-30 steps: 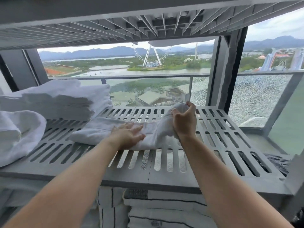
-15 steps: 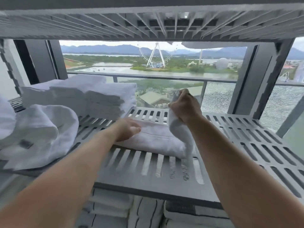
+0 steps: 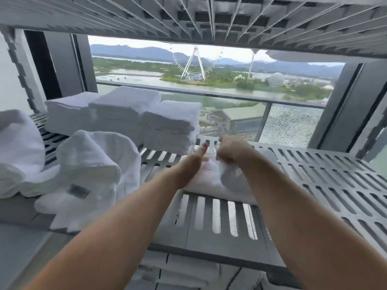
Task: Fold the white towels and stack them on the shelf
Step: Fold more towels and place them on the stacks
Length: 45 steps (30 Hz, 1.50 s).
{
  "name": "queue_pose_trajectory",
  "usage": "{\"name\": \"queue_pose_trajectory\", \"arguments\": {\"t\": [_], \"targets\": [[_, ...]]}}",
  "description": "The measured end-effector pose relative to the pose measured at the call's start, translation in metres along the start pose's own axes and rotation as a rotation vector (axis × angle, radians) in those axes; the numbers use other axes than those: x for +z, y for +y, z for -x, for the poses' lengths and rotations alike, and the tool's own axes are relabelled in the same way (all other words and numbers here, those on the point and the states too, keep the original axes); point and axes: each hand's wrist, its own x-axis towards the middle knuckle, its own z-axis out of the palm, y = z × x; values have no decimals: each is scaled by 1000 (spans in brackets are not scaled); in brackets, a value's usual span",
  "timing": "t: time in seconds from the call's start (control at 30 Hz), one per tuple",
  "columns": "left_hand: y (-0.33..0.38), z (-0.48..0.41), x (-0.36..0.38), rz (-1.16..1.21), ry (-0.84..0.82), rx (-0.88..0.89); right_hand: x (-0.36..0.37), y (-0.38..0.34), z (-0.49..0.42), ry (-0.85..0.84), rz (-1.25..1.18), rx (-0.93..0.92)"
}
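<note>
A white towel [image 3: 211, 183] lies partly folded on the grey slatted shelf [image 3: 326, 181], in the middle. My right hand [image 3: 232, 150] grips one end of it in a fist and holds that end over the folded part. My left hand [image 3: 193, 164] lies flat on the towel with straight fingers, thumb raised. Behind and to the left stands a stack of folded white towels [image 3: 136, 116]. Loose unfolded white towels [image 3: 92, 168] are heaped at the shelf's left end.
Another slatted shelf [image 3: 209, 19] hangs close overhead. Striped folded linen [image 3: 180, 271] sits on the shelf below. Behind the shelf is a window with a glass balcony railing [image 3: 268, 114]. The shelf's right half is bare slats.
My right hand has carried the towel's end down and leftward over the folded part. My left hand has stayed pressed on the towel. The camera has turned left, showing more of the loose towels.
</note>
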Motion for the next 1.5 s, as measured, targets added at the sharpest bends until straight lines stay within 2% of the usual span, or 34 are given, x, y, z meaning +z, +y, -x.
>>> {"name": "queue_pose_trajectory", "arguments": {"t": [0.13, 0.23, 0.3, 0.4, 0.53, 0.63, 0.77, 0.83, 1.0, 1.07, 1.23, 1.37, 1.5], "targets": [[2, 0, 0, 125, -15, -2, 8, -10, -3, 21, 29, -29], [2, 0, 1, 217, -65, -12, 11, -13, -3, 62, -49, -42], [1, -1, 1, 262, -89, -4, 16, -14, -4, 78, -158, -40], [1, -2, 2, 334, -56, 55, 25, -11, 0, 57, -461, -1], [4, -2, 1, 377, 30, 121, 39, 4, 5, 191, -628, -22], [5, -4, -1, 406, 16, 97, 51, 14, 14, 331, -471, -128], [5, -2, -3, 418, 1, 93, 72, 14, 22, 390, -235, -274], [4, 0, -6, 404, -3, 83, 78, 10, 18, 357, -146, -281], [2, 1, -13, 375, -4, 64, 87, 3, 11, 125, -89, -324], [5, 0, -14, 312, 30, 72, 89, 1, 11, 85, -57, -317], [32, -12, -17, 29, 166, 309, 90, 0, 11, 75, 48, -310], [54, -31, -14, -79, 58, 381, 90, -1, 17, 127, 96, -322], [60, -51, -8, -150, -65, 395, 91, -6, 28, 304, 145, -343]]}}
